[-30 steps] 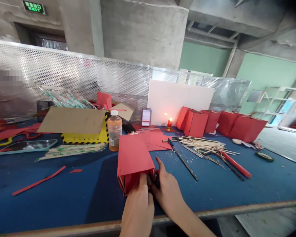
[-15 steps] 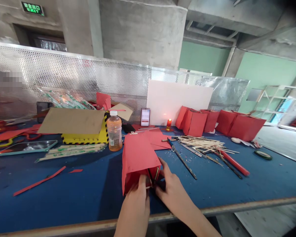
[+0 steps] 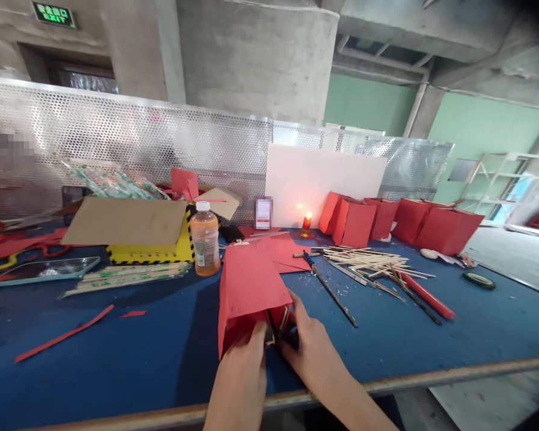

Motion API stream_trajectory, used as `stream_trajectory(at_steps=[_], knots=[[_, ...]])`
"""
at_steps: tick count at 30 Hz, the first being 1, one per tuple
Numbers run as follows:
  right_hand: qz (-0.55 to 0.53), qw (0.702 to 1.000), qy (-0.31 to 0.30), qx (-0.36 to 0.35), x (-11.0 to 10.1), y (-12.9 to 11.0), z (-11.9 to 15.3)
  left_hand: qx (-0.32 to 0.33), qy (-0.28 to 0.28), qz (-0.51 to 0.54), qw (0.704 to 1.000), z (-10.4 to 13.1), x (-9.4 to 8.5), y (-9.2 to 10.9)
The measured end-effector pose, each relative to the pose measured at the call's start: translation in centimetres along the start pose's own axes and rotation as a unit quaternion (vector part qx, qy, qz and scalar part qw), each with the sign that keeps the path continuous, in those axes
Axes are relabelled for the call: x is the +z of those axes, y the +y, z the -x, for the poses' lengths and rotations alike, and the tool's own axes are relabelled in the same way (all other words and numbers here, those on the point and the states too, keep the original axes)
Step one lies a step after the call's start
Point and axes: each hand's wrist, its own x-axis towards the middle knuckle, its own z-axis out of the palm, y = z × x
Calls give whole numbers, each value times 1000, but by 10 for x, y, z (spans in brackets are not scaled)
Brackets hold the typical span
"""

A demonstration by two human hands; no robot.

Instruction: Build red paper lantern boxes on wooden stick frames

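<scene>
A red paper box (image 3: 254,278) lies on its side near the front of the blue table, its open end towards me. My left hand (image 3: 247,359) reaches into that opening at the lower edge; its fingertips are partly hidden inside. Around the right side of the opening my right hand (image 3: 312,335) is closed on the red paper box, by the thin sticks and dark strip at its corner. Loose red paper sheets (image 3: 291,251) lie just behind the box.
An orange drink bottle (image 3: 205,242) stands left of the box. Loose wooden sticks (image 3: 368,263), a dark rod (image 3: 335,296), a lit red candle (image 3: 306,226) and several red paper boxes (image 3: 354,221) are right and behind. A yellow box (image 3: 148,252) is back left.
The view has shifted slightly, so the things on the left appear a little further left. Both hands stay at the opening of the box, with only small movement.
</scene>
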Motion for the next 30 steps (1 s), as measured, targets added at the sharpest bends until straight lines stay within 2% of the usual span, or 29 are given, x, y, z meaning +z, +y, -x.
stream_trajectory(at_steps=[9,16,18,21,24,26,30], knots=[[31,999,21,-21,-2,2,-2,-1,6,18,1000,-5,-1,1],[141,989,18,-32,-3,7,0,5,-10,0,1000,-12,-2,13],[189,982,11,-18,-13,7,-1,4,-26,-13,1000,-13,-4,17],[288,957,10,26,-43,14,-3,3,-59,-36,998,-14,-9,22],[355,931,33,80,-79,32,-4,2,-85,-65,994,-18,-11,23],[393,912,28,114,-96,47,-3,-5,-94,-86,992,-21,-9,21],[421,897,-14,135,-105,73,-1,-21,-93,-123,988,-26,0,13]])
